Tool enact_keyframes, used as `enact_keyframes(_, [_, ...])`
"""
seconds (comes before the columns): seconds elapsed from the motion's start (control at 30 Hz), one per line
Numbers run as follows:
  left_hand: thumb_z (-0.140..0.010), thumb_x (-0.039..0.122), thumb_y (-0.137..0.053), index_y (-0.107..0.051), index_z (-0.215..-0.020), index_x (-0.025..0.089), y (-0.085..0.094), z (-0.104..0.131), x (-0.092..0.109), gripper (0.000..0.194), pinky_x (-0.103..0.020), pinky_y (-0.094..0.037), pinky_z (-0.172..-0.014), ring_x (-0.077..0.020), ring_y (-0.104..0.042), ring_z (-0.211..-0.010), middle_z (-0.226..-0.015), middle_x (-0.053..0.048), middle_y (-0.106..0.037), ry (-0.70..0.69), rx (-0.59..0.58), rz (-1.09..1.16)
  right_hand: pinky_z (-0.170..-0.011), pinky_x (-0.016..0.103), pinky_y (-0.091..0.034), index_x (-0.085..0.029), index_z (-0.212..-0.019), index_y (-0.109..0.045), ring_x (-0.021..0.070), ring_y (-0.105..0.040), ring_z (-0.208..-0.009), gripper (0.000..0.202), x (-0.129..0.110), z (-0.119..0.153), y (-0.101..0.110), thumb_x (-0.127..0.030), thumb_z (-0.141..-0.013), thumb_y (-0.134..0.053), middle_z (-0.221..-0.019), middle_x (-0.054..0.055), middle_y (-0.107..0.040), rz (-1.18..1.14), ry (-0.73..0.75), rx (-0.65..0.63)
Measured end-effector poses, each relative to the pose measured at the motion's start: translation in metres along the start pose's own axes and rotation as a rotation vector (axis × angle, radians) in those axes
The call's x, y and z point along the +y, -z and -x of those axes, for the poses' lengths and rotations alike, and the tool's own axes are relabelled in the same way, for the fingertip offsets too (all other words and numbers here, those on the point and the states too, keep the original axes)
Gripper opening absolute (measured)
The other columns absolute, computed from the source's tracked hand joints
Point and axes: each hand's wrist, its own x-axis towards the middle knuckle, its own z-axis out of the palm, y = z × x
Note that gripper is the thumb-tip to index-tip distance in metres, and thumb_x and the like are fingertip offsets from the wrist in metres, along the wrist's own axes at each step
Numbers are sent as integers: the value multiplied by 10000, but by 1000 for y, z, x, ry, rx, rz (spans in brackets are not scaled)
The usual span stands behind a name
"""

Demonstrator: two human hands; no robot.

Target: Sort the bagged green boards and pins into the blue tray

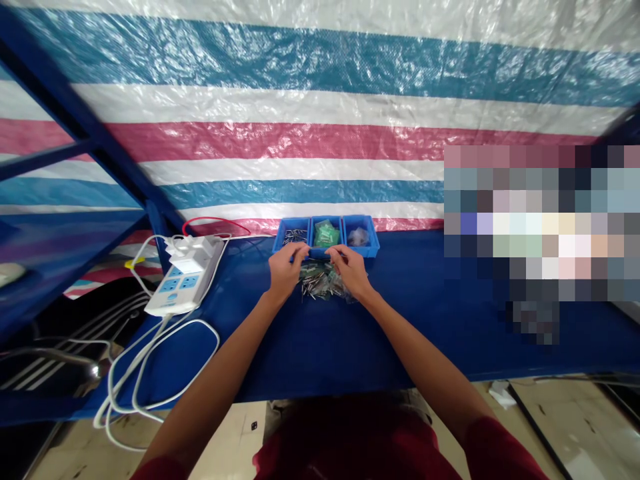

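Three blue bins stand side by side at the back of the blue table. The left bin holds thin metal pieces, the middle one green packets, the right one clear bags. Just in front of them lies a loose pile of metal pieces and small packets. My left hand is at the pile's left edge, its fingers pinched near the left bin's front. My right hand is over the pile's right side, fingers also pinched. What either hand holds, if anything, is too small to make out.
A white power strip with plugs and looped white cables is on the table's left side. Blue frame bars rise at the left. A striped plastic sheet hangs behind the table. The right side is pixelated.
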Motion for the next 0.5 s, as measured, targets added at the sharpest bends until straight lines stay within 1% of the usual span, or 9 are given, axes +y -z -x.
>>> enact_keyframes(0.07, [-953,345,-488,-677,-858,164,4,-9,-6,280,-282,-456,-749,-164,-616,-731,-796,-55,-697,11,200,-113,-587,251,-387,-193,-876,-650,128,-502,-601,288,-1,0,2,-422,-902,-477,-678,-7,-561,29,0,34])
enact_keyframes(0.1, [-961,349,-472,-681,-880,161,7,-16,-10,292,-303,-452,-783,-182,-622,-781,-831,-71,-702,22,255,-183,-591,252,-388,-192,-872,-653,128,-503,-597,292,-2,-1,3,-417,-906,-471,-673,-7,-560,46,4,41])
enact_keyframes(0.13, [-966,347,-458,-684,-898,160,8,-23,-15,300,-327,-446,-816,-199,-624,-823,-862,-86,-704,35,258,-257,-595,254,-389,-190,-867,-657,128,-503,-591,295,-2,-1,4,-408,-910,-463,-666,-8,-561,64,5,44])
enact_keyframes(0.17, [-962,346,-461,-688,-892,163,9,-30,-20,300,-348,-440,-835,-216,-623,-844,-870,-95,-703,43,205,-334,-599,256,-390,-188,-858,-659,129,-504,-587,295,-2,-2,6,-396,-912,-457,-659,-7,-564,86,5,49])
enact_keyframes(0.23, [-933,323,-496,-702,-866,173,8,-40,-27,264,-380,-435,-840,-253,-627,-870,-846,-100,-702,50,-47,-479,-615,263,-394,-185,-831,-661,135,-515,-593,276,0,-3,9,-363,-908,-464,-665,-2,-588,162,11,58])
enact_keyframes(0.27, [-924,290,-497,-709,-894,174,7,-43,-29,244,-384,-436,-837,-266,-630,-890,-873,-106,-706,58,-153,-525,-628,266,-396,-185,-812,-661,139,-522,-603,252,1,-4,10,-338,-899,-480,-682,4,-607,219,19,50])
enact_keyframes(0.3, [-917,260,-490,-713,-924,174,6,-44,-29,239,-378,-441,-823,-270,-634,-899,-903,-109,-710,68,-231,-549,-642,269,-398,-185,-791,-661,142,-529,-617,220,2,-5,11,-304,-884,-501,-701,9,-623,288,31,28])
enact_keyframes(0.4, [-916,240,-462,-713,-962,183,4,-40,-22,262,-329,-452,-771,-243,-645,-888,-963,-88,-718,63,-385,-491,-683,274,-397,-191,-769,-673,152,-550,-679,118,5,-6,12,-196,-826,-570,-755,15,-649,512,54,-96])
enact_keyframes(0.5, [-906,290,-487,-718,-907,192,6,-32,-15,251,-287,-448,-734,-202,-646,-817,-900,-51,-726,-21,-610,-353,-693,274,-389,-199,-810,-696,161,-572,-749,75,5,-5,10,-181,-810,-623,-797,19,-651,684,19,-201])
